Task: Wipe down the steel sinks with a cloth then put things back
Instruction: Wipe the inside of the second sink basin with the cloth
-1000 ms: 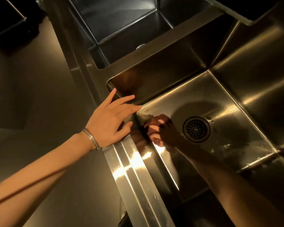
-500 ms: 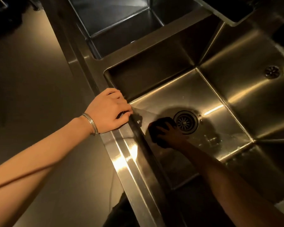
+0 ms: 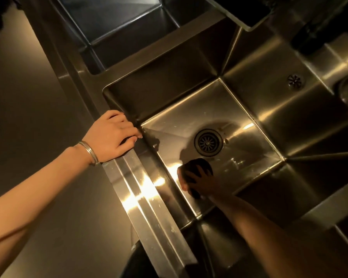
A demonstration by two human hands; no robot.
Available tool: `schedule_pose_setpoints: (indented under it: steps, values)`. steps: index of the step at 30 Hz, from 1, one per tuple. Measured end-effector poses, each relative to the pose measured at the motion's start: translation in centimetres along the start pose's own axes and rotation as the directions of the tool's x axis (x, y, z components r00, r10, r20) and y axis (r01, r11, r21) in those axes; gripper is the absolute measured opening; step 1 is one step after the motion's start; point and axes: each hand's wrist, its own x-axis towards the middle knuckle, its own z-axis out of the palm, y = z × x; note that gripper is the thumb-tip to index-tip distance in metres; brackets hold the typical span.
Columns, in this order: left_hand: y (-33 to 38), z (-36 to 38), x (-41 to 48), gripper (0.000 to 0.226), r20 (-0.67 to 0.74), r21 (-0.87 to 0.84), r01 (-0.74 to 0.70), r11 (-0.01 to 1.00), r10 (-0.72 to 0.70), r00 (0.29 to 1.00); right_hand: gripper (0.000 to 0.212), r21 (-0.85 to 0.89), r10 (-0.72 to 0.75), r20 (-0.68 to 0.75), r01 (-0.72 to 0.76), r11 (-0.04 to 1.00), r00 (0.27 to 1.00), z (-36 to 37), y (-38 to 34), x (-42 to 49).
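A left hand (image 3: 115, 137) braces on the rim (image 3: 138, 173) of a steel sink (image 3: 269, 109), grip curled over the edge. The right hand (image 3: 202, 182) grasps a dark cloth (image 3: 199, 164) on the sink floor, near the drain (image 3: 208, 142). A wide stroke could snag the cloth there.

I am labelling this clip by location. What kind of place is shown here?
Probably a commercial kitchen's wash-up area. One steel unit holds a deep sink with a drain strainer and a second basin beyond it; the right hand holds a dark cloth against the sink floor.
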Motion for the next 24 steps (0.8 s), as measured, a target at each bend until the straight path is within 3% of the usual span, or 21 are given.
schedule_pose_setpoints:
  steps: [4, 6, 10, 13, 14, 15, 16, 19, 22, 24]
  values:
    - [0.4, -0.2, 0.2, 0.051, 0.069, 0.021, -0.026, 0.999, 0.025, 0.997, 0.051, 0.156, 0.066, -0.084, -0.052, 0.986, 0.994, -0.2, -2.0, -1.8]
    - [1.2, -0.4, 1.3, 0.057, 0.197, 0.043, -0.131, 0.990, 0.120, 0.973, 0.050, 0.184, 0.074, -0.154, -0.045, 0.982, 0.985, -0.6, -3.2, -2.5]
    - [3.4, 0.4, 5.6, 0.046, 0.320, 0.092, -0.361, 0.928, 0.316, 0.893, 0.061, 0.206, 0.157, -0.086, -0.137, 0.969, 0.984, -1.9, -5.4, -3.5]
    - [4.0, 1.5, 8.8, 0.058, 0.375, -0.130, -0.412, 0.902, 0.429, 0.822, 0.057, 0.290, 0.310, -0.053, -0.283, 0.914, 0.949, -3.0, -5.7, -4.2]
    - [3.9, 1.8, 9.8, 0.057, 0.400, -0.188, -0.468, 0.863, 0.503, 0.767, 0.059, 0.307, 0.369, -0.041, -0.339, 0.889, 0.929, -3.8, -5.8, -4.6]
    - [3.7, 2.0, 10.5, 0.052, 0.386, -0.138, -0.556, 0.820, 0.562, 0.732, 0.060, 0.342, 0.411, -0.044, -0.372, 0.863, 0.911, -4.7, -6.2, -5.1]
    - [3.3, 2.2, 11.1, 0.049, 0.384, -0.066, -0.599, 0.798, 0.575, 0.723, 0.060, 0.399, 0.447, -0.095, -0.377, 0.836, 0.890, -5.6, -6.9, -5.6]
    - [1.9, 2.1, 11.8, 0.049, 0.381, -0.066, -0.692, 0.719, 0.659, 0.648, 0.043, 0.557, 0.564, -0.346, -0.320, 0.767, 0.750, -8.1, -10.9, -7.4]
    - [1.0, 1.5, 11.3, 0.049, 0.354, -0.152, -0.759, 0.633, 0.752, 0.556, 0.039, 0.664, 0.662, -0.274, -0.361, 0.655, 0.697, -9.9, -15.2, -10.3]
    - [0.7, 1.5, 11.1, 0.041, 0.231, -0.202, -0.841, 0.503, 0.859, 0.458, 0.033, 0.782, 0.783, -0.242, -0.362, 0.507, 0.574, -10.8, -17.1, -12.1]
